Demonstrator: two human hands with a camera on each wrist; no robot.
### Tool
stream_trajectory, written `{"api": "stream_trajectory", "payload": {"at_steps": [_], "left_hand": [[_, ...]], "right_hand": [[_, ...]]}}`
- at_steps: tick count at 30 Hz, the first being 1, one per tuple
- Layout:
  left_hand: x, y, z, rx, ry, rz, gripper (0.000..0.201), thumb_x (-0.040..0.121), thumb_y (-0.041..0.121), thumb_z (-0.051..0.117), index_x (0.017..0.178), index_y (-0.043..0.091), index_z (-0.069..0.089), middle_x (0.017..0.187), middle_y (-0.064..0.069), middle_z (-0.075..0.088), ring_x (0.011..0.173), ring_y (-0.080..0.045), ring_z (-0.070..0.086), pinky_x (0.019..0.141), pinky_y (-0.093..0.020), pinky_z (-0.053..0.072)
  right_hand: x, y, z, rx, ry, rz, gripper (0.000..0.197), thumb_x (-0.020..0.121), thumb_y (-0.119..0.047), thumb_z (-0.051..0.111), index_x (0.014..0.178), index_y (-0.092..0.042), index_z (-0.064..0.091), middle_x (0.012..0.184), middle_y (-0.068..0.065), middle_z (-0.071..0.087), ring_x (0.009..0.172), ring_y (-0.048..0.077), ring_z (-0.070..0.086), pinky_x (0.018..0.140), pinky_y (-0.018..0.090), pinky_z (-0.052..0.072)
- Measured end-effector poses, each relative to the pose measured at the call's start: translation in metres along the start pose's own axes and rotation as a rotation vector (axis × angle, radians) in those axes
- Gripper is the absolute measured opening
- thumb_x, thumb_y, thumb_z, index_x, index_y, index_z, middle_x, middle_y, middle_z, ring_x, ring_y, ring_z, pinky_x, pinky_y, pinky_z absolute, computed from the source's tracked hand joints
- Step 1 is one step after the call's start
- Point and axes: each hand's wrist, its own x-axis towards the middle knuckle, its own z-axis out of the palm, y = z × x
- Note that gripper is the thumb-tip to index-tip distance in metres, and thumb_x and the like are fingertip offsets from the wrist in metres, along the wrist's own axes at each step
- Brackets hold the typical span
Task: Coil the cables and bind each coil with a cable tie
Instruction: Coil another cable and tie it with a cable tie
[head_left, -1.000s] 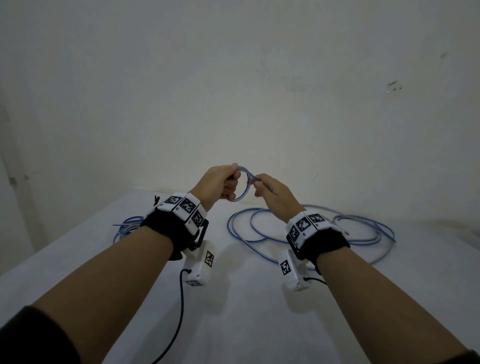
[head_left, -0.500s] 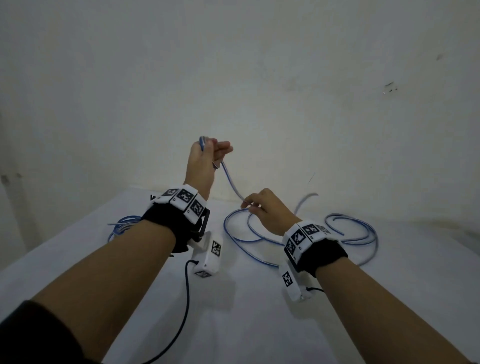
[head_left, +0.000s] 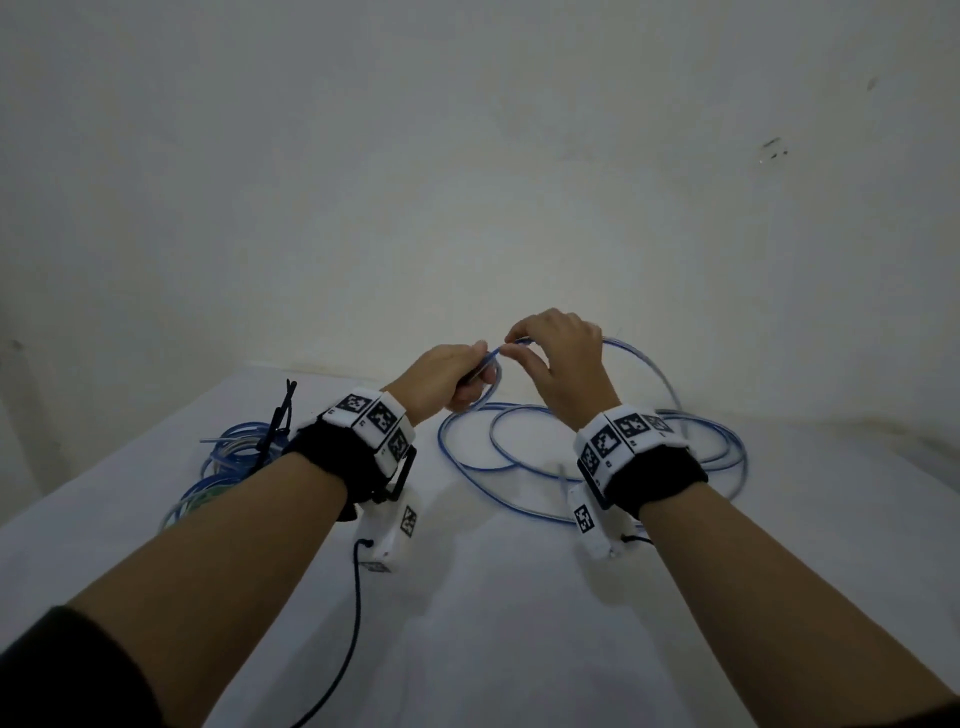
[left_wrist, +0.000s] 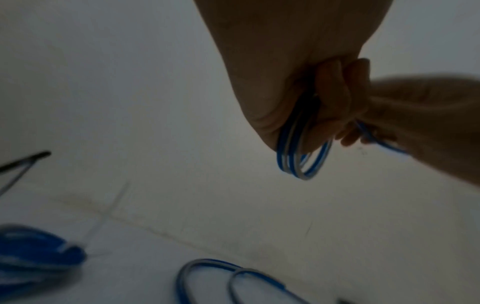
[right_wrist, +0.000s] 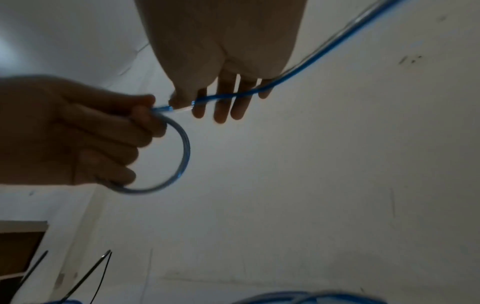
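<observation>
Left hand (head_left: 447, 379) fists small coil (left_wrist: 302, 158); right hand (head_left: 563, 364) seemingly pinches cable (right_wrist: 298, 72).

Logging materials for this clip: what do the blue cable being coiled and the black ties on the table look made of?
Blue cable: apparently smooth plastic-jacketed wire with a pale stripe; it bends into springy loops in the left hand.
Black ties: thin, stiff strips, probably nylon, though they are too dim and small to be sure.
</observation>
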Motion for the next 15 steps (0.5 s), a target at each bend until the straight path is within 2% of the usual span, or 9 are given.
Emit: {"api": "stream_trajectory", "payload": {"at_steps": [3,5,7,9,11,13,15], "left_hand": [[0.001,0.009,0.008,-0.230,-0.079,-0.041,0.039,0.103,0.029,0.024,0.076,0.012,0.046,0.042,0.010,0.031,0.038,-0.005,0.024,0.047,-0.020,0.028],[0.003,0.012,0.016,-0.400,-0.125,-0.039,0.038,0.103,0.030,0.022,0.077,0.014,0.045,0.043,0.011,0.031,0.036,-0.004,0.025,0.050,-0.022,0.033],[0.007,0.013,0.020,-0.587,-0.119,-0.004,0.038,0.103,0.031,0.020,0.078,0.015,0.044,0.043,0.012,0.032,0.035,-0.003,0.025,0.054,-0.022,0.035],[0.015,0.015,0.019,-0.789,-0.045,0.054,0.038,0.103,0.030,0.019,0.078,0.015,0.043,0.044,0.011,0.035,0.034,-0.002,0.028,0.060,-0.022,0.031],[0.023,0.017,0.013,-0.948,0.070,0.118,0.037,0.103,0.028,0.020,0.077,0.015,0.043,0.046,0.009,0.040,0.037,-0.004,0.033,0.063,-0.023,0.028],[0.029,0.016,0.008,-1.005,0.176,0.170,0.037,0.104,0.026,0.022,0.076,0.012,0.043,0.050,0.006,0.047,0.042,-0.007,0.041,0.064,-0.023,0.033],[0.034,0.013,0.007,-0.933,0.265,0.201,0.036,0.104,0.022,0.024,0.076,0.010,0.044,0.054,0.004,0.057,0.047,-0.009,0.051,0.061,-0.022,0.042]], "right_hand": [[-0.008,0.009,0.008,0.102,-0.005,0.110,0.049,0.092,-0.047,0.028,0.103,-0.016,0.064,0.097,0.004,0.062,0.092,0.021,0.055,0.082,0.034,0.030],[-0.016,0.018,0.016,0.196,-0.018,0.180,0.039,0.095,-0.032,0.030,0.109,-0.011,0.060,0.093,0.005,0.061,0.087,0.024,0.056,0.080,0.039,0.038],[-0.027,0.030,0.022,0.252,-0.070,0.308,0.027,0.094,-0.009,0.035,0.111,-0.009,0.055,0.089,0.006,0.056,0.082,0.024,0.054,0.076,0.036,0.043],[-0.039,0.042,0.025,0.281,-0.179,0.460,0.028,0.093,0.001,0.034,0.113,-0.007,0.052,0.095,0.009,0.050,0.082,0.023,0.049,0.076,0.033,0.043],[-0.053,0.050,0.024,0.312,-0.264,0.535,0.020,0.095,0.000,0.037,0.108,-0.007,0.051,0.099,0.011,0.047,0.081,0.024,0.049,0.076,0.037,0.045],[-0.061,0.052,0.018,0.332,-0.350,0.556,0.014,0.097,-0.003,0.039,0.099,-0.009,0.052,0.087,0.008,0.051,0.071,0.023,0.051,0.070,0.033,0.044],[-0.064,0.048,0.011,0.392,-0.452,0.546,0.017,0.097,-0.006,0.040,0.096,-0.009,0.057,0.076,0.000,0.050,0.063,0.015,0.049,0.064,0.025,0.042]]}}
